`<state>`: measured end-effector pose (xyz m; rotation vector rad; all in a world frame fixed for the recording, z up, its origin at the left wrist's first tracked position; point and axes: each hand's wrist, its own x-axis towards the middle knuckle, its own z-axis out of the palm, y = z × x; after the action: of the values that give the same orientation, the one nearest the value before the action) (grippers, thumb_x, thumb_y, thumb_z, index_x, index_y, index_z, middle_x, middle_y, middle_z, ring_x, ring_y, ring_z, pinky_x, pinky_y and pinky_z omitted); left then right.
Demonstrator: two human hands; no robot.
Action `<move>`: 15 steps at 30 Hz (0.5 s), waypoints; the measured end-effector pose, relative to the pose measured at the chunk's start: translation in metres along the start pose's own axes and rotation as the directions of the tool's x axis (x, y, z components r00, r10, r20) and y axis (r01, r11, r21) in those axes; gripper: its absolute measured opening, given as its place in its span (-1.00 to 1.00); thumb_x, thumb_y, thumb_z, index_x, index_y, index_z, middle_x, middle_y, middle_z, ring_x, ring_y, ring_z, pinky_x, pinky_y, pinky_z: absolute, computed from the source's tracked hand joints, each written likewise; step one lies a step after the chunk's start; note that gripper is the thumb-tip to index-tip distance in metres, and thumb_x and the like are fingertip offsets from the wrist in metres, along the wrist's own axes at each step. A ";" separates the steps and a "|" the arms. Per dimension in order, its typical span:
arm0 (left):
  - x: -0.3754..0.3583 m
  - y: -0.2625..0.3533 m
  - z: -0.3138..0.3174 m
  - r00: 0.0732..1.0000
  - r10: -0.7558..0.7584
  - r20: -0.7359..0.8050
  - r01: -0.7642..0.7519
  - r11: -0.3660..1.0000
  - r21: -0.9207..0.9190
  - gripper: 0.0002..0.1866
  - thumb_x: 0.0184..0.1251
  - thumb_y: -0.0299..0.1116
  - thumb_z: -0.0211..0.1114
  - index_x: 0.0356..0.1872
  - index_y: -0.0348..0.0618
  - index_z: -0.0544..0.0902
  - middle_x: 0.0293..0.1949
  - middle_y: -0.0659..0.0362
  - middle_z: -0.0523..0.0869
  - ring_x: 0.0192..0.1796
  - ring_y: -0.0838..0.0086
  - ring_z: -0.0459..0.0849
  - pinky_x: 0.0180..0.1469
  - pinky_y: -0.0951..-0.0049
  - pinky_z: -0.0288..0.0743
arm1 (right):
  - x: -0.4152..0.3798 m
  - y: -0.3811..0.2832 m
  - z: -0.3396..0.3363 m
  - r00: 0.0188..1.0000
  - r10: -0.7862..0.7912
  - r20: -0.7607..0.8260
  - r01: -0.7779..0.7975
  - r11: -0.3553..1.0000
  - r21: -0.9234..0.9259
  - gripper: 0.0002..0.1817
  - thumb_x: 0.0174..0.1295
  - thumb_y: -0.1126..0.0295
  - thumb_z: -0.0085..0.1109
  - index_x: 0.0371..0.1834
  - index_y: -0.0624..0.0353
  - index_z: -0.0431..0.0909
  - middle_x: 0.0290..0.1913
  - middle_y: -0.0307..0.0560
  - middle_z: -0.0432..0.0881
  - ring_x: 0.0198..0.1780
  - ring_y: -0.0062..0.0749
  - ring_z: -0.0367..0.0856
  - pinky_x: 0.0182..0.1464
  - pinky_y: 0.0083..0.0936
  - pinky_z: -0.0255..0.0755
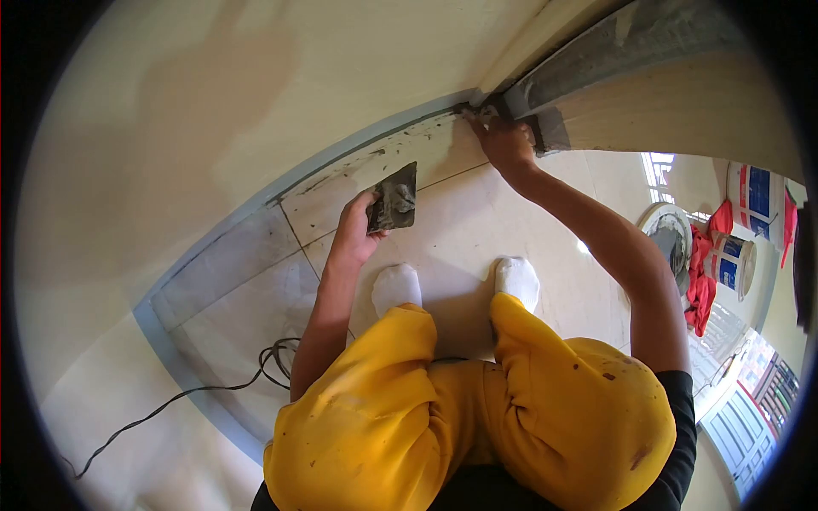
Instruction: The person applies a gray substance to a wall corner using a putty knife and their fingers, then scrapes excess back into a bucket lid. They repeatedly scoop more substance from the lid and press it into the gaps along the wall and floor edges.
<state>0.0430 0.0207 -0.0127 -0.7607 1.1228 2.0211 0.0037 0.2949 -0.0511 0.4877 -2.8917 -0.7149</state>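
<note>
My left hand (356, 232) grips a flat, squarish dark plate (394, 199) by its left edge. Wet grey paste (396, 201) is smeared over the plate, which is held above the floor tiles. My right hand (509, 145) reaches down to the wall's base at the corner by the grey upright frame (596, 64). Its fingers are bent, with one stretched toward the skirting; anything in them is too hidden to make out. Dark paste (537, 134) marks the corner around these fingers. A grey skirting strip (341, 140) runs along the wall, with dark smears on the tiles beside it.
Pale floor tiles (452, 217) lie under my white-socked feet (517, 281). A black cable (196, 390) crosses the floor at the left. To the right are a round tub (667, 223), white-and-blue buckets (733, 262) and a red cloth (701, 289).
</note>
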 end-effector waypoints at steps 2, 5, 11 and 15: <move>-0.003 0.003 0.004 1.000 -0.001 -0.023 0.001 1.000 0.008 -0.81 0.19 -0.29 -0.03 -0.35 -0.15 0.48 -0.51 0.23 0.55 -0.59 0.57 0.44 -0.64 0.57 0.23 | 0.004 -0.004 0.003 0.964 0.075 0.253 -0.129 0.970 0.207 -0.39 0.15 0.46 -0.12 0.29 -0.27 0.04 -0.34 -0.07 0.51 -0.41 -0.25 0.53 -0.55 -0.30 0.34; -0.004 0.003 0.008 0.999 -0.007 -0.050 0.008 1.000 0.015 -0.81 0.19 -0.29 -0.04 -0.35 -0.15 0.48 -0.51 0.23 0.55 -0.59 0.57 0.45 -0.64 0.58 0.23 | 0.002 -0.006 0.009 0.995 0.092 0.048 -0.095 0.992 0.086 -0.34 0.10 0.46 -0.07 0.30 -0.28 0.01 -0.40 -0.11 0.50 -0.47 -0.27 0.50 -0.58 -0.35 0.30; 0.000 0.001 0.005 1.000 -0.015 -0.006 0.015 1.000 0.019 -0.81 0.19 -0.28 -0.04 -0.35 -0.14 0.48 -0.51 0.24 0.55 -0.59 0.57 0.45 -0.64 0.58 0.23 | 0.009 -0.008 -0.003 0.975 0.005 0.221 0.046 0.973 -0.228 -0.27 -0.05 0.46 0.01 0.30 -0.02 0.04 -0.47 -0.15 0.43 -0.56 -0.40 0.34 -0.58 -0.44 0.15; 0.003 0.000 -0.002 0.997 -0.012 0.074 0.011 1.000 0.025 -0.79 0.22 -0.27 -0.05 -0.29 -0.14 0.48 -0.48 0.23 0.58 -0.53 0.57 0.49 -0.63 0.59 0.27 | 0.014 -0.013 -0.027 0.932 -0.031 0.360 0.137 0.952 -0.273 -0.36 0.00 0.48 0.01 0.25 0.06 0.14 -0.44 -0.15 0.45 -0.48 -0.37 0.42 -0.46 -0.38 0.21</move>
<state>0.0413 0.0191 -0.0158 -0.6733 1.0967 2.0056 -0.0004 0.2682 -0.0327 0.4922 -3.0109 -1.3507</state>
